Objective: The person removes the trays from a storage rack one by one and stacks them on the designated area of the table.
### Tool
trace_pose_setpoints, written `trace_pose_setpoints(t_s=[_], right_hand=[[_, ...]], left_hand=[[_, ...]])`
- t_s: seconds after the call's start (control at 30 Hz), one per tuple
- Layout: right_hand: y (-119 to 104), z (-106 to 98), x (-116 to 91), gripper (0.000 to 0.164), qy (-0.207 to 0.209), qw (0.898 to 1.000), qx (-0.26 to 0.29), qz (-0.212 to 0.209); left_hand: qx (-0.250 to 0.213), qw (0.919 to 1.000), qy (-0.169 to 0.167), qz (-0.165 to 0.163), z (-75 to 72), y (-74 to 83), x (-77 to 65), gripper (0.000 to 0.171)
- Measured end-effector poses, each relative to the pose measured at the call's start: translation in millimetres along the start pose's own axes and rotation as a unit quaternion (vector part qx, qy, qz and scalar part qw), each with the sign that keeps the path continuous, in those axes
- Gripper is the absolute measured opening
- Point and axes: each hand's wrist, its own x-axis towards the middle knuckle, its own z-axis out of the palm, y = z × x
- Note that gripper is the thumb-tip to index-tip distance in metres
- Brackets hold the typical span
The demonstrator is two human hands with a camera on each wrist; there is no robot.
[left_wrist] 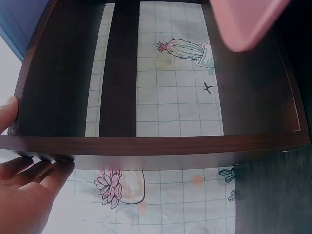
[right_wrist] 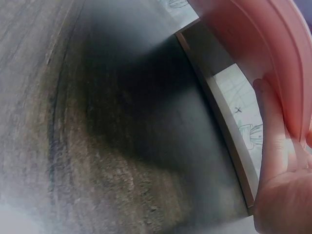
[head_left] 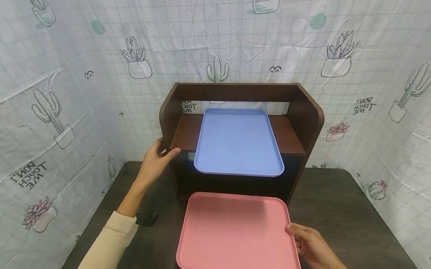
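A dark brown wooden shelf [head_left: 236,93] stands on the table against the cloth backdrop. My left hand [head_left: 153,163] grips its left side panel, thumb at the front edge and fingers on the outer face, as the left wrist view shows. A blue tray [head_left: 241,142] lies on the upper board, its near end jutting past the front. In front of the shelf's lower opening, my right hand [head_left: 311,244] pinches the right rim of a pink tray [head_left: 240,234]. That tray is raised over the table, and its underside shows in the right wrist view.
The dark tabletop [head_left: 330,199] extends to both sides of the shelf. Cloth with cactus prints [head_left: 105,58] hangs behind and at both sides. A black band-like object [head_left: 147,219] shows by the left wrist.
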Motion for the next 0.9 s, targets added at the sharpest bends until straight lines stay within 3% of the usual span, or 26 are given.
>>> trace_pose_setpoints(t_s=[0.47, 0.9], right_hand=[[15.1, 0.9, 1.8, 0.040, 0.012, 1.000, -0.011, 0.005], [22.6, 5.1, 4.7, 0.022, 0.078, 0.995, -0.053, 0.041]], left_hand=[[-0.010, 0.9999, -0.001, -0.003, -0.1, 0.8, 0.8, 0.075], [-0.008, 1.0000, -0.005, -0.002, 0.5, 0.6, 0.1, 0.074]])
